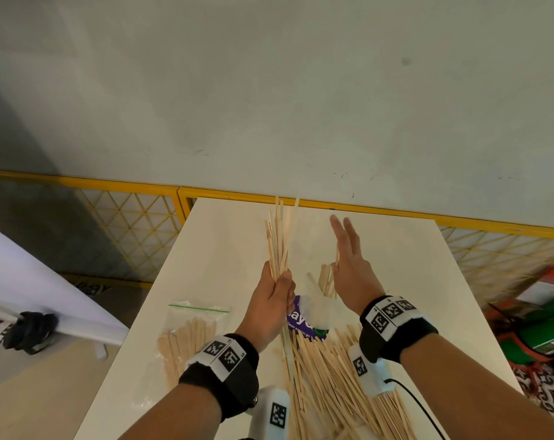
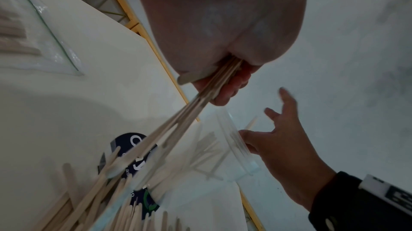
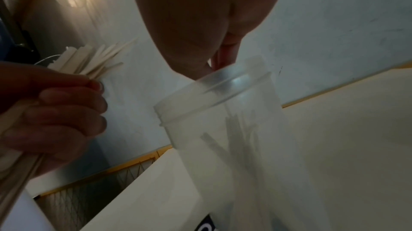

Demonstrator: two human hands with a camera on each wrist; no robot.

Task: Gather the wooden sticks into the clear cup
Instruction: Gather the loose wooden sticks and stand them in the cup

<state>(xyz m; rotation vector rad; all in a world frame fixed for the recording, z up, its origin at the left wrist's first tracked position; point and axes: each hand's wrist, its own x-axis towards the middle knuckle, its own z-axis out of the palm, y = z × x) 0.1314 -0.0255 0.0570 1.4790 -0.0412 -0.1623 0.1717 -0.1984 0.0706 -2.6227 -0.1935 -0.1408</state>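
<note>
My left hand (image 1: pixel 277 292) grips a bundle of wooden sticks (image 1: pixel 280 239) upright above the table, their lower ends trailing into the loose pile of sticks (image 1: pixel 329 379) at the near edge. The clear cup (image 3: pixel 223 115) stands just right of it with several sticks inside. My right hand (image 1: pixel 348 265) is raised beside the cup with its fingers straight and spread. In the left wrist view its thumb (image 2: pixel 246 137) lies at the cup's rim (image 2: pixel 234 139); whether it touches is blurred.
On the white table (image 1: pixel 396 274), a zip bag of sticks (image 1: pixel 190 335) lies left and a purple packet (image 1: pixel 302 317) lies under the pile. A yellow mesh fence (image 1: pixel 136 217) runs behind the table. Green and orange items (image 1: pixel 549 331) sit right of it.
</note>
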